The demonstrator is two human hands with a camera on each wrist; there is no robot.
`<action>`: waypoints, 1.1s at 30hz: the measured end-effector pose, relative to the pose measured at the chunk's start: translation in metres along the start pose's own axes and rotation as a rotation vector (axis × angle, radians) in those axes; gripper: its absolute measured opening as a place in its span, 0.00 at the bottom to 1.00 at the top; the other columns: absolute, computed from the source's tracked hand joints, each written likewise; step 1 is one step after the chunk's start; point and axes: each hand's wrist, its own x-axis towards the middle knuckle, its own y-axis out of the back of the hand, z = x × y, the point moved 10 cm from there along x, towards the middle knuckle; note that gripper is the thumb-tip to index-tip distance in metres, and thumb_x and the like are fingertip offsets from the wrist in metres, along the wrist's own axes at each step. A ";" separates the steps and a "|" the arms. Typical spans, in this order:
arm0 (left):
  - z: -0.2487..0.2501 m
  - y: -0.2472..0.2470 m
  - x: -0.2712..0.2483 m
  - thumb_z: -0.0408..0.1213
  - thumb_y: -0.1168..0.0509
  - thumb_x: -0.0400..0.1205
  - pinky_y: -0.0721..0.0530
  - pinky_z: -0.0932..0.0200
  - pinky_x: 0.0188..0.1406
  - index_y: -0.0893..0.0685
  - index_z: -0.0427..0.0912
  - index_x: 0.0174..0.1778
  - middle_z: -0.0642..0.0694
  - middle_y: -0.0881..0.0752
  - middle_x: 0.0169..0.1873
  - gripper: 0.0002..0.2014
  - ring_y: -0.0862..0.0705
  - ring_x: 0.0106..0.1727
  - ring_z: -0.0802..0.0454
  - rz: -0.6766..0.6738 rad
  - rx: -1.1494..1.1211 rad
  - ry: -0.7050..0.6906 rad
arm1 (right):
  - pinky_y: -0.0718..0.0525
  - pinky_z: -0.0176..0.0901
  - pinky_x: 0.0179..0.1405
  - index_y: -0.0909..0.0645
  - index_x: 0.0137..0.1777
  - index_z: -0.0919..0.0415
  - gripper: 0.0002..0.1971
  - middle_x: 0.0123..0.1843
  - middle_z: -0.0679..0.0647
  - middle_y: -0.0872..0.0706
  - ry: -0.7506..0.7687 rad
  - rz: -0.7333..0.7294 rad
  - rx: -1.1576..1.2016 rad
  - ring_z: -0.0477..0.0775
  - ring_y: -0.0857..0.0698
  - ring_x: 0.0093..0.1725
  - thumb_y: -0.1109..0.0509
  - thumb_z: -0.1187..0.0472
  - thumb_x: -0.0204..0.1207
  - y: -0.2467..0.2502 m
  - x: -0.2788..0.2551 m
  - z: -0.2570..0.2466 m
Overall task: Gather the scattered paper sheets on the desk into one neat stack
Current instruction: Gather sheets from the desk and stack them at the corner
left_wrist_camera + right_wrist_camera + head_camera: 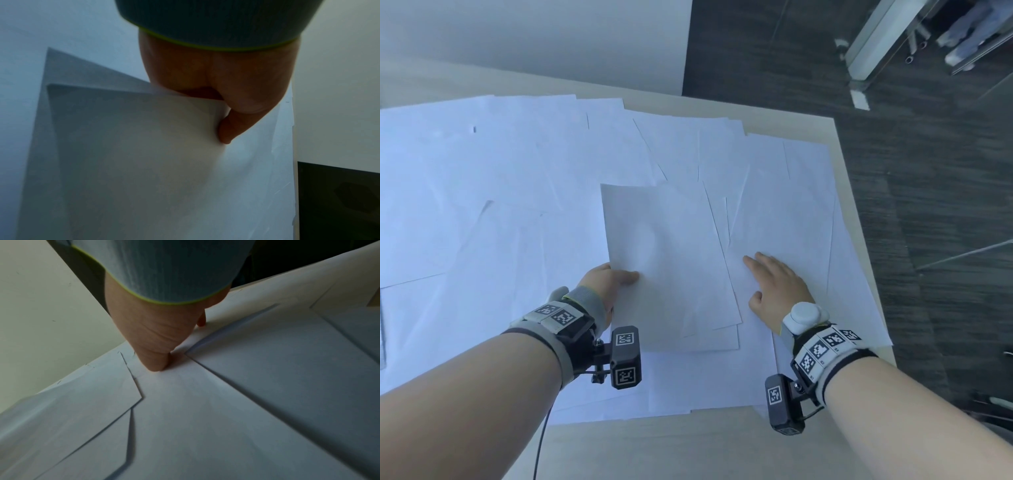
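- The left hand (pixel 610 274) is pinching a small stack (pixel 671 260) of white sheets, thumb on top and fingers underneath, near the middle of the table's (pixel 688 445) near edge.
- The right hand (pixel 774 284) is lying flat, fingers spread, pressing a loose sheet (pixel 784 222) just beside the stack, toward the right edge.
- The gathering is looking barely begun: scattered sheets (pixel 500 178) are covering the table from the left edge to the far right corner.
- The left wrist view is showing at least 2 misaligned corners under the thumb (pixel 228 129), unclear from above.
- The right wrist view is showing fingertips (pixel 156 365) touching overlapped paper.
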 end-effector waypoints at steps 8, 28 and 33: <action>0.000 -0.001 0.002 0.22 0.33 0.82 0.11 0.42 0.46 0.14 0.34 0.58 0.32 0.11 0.46 0.10 0.12 0.43 0.35 -0.016 -0.015 -0.015 | 0.34 0.57 0.81 0.42 0.85 0.45 0.37 0.89 0.48 0.43 -0.020 0.021 -0.001 0.55 0.44 0.87 0.36 0.47 0.76 0.002 -0.002 -0.005; 0.001 -0.001 0.000 0.22 0.33 0.83 0.13 0.48 0.39 0.15 0.36 0.51 0.35 0.11 0.41 0.06 0.12 0.38 0.38 -0.028 -0.019 -0.027 | 0.31 0.48 0.79 0.42 0.85 0.42 0.36 0.88 0.43 0.43 -0.007 0.048 0.049 0.51 0.40 0.86 0.36 0.46 0.77 0.011 -0.004 -0.001; 0.001 -0.001 0.001 0.22 0.33 0.83 0.13 0.48 0.38 0.15 0.35 0.54 0.35 0.11 0.41 0.07 0.12 0.38 0.38 -0.026 -0.026 -0.028 | 0.27 0.48 0.76 0.42 0.85 0.42 0.35 0.88 0.41 0.43 0.001 0.063 0.048 0.50 0.39 0.85 0.36 0.49 0.77 0.012 -0.005 -0.001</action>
